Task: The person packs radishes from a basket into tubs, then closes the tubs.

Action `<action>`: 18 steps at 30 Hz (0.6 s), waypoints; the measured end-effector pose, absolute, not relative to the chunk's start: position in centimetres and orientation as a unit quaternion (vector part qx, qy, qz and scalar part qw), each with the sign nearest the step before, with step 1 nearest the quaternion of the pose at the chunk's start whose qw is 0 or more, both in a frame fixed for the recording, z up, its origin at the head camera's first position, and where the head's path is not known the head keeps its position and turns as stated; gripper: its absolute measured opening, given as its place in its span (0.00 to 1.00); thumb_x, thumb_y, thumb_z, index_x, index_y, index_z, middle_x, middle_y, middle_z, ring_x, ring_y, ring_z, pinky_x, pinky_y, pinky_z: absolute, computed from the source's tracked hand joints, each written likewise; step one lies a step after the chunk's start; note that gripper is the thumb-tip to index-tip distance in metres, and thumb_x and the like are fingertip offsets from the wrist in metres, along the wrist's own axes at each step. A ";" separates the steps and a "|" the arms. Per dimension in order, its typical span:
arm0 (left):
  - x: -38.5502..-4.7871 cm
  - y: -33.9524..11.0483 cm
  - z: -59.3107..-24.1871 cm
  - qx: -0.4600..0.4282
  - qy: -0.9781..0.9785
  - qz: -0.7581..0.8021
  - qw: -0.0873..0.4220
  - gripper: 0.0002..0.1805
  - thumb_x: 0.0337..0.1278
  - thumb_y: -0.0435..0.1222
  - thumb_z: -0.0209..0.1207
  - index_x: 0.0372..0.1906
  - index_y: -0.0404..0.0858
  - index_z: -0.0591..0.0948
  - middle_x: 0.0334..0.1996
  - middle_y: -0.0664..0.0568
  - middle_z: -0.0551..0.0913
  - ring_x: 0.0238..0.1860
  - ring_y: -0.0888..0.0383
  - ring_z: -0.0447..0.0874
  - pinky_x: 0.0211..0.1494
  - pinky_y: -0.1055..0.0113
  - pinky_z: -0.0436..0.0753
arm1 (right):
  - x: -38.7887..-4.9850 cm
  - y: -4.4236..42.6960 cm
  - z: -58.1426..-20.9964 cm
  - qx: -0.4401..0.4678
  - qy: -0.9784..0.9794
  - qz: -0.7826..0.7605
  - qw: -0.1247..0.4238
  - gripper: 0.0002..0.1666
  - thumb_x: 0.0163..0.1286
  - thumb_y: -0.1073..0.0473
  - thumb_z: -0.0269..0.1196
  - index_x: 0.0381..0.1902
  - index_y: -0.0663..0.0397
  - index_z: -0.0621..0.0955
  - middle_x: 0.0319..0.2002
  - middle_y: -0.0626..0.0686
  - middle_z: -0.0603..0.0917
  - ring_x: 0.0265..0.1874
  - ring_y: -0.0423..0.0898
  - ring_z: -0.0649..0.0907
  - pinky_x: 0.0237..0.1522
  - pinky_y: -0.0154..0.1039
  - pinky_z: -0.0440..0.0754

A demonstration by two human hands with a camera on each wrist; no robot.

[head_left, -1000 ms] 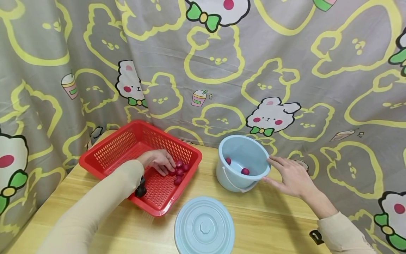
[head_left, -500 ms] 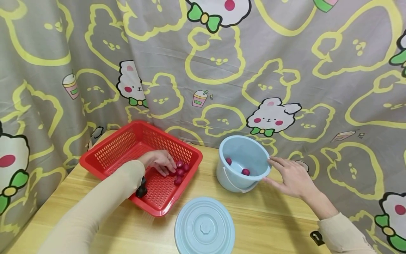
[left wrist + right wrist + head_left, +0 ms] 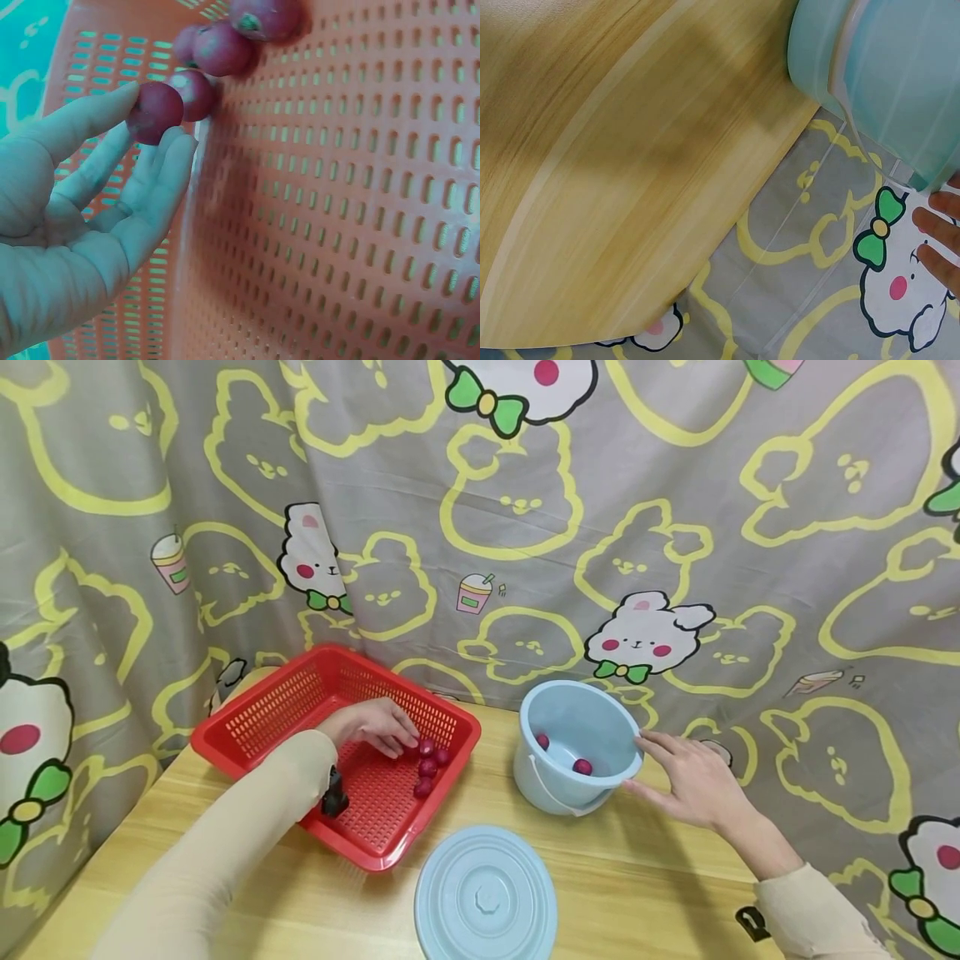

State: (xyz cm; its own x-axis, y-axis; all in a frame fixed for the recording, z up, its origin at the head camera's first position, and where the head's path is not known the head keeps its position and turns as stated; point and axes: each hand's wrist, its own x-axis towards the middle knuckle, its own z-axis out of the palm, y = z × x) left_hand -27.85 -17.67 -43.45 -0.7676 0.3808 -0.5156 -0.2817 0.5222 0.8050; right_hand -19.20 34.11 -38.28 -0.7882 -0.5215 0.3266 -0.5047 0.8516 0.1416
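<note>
The left hand has its grip closed to the width of one dark-red ball, pinched between thumb and fingertips inside the red basket, beside other balls. The right hand has its grip spread and unfilled, straight fingers at the rim of the blue bucket, which contains two balls. A blue lid lies on the worktop. Printed rabbits and drink cups mark the curtain.

Bright, even light fills my head view; a soft shadow crosses the pale wood-grain bench. My left wrist view is hazy, its cyan cast tinting my bare left fingers teal.
</note>
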 end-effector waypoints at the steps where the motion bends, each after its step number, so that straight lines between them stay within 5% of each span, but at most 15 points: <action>1: -27.9 -17.7 -43.3 0.030 0.803 0.490 0.337 0.16 0.70 0.29 0.64 0.58 0.26 0.83 0.49 0.38 0.91 0.37 0.54 0.91 0.52 0.56 0.94 | -19.2 34.1 -38.3 0.271 -0.945 -0.024 0.179 0.44 0.56 0.32 0.76 0.63 0.53 0.84 0.60 0.59 0.88 0.51 0.65 0.89 0.41 0.65 0.87; 18: -27.9 -18.1 -41.8 0.032 0.781 0.560 0.274 0.21 0.70 0.33 0.66 0.62 0.27 0.81 0.46 0.46 0.91 0.45 0.50 0.92 0.58 0.53 0.92 | -19.2 34.1 -38.2 0.272 -0.947 -0.023 0.173 0.45 0.60 0.28 0.72 0.63 0.54 0.84 0.61 0.60 0.87 0.52 0.67 0.89 0.44 0.67 0.87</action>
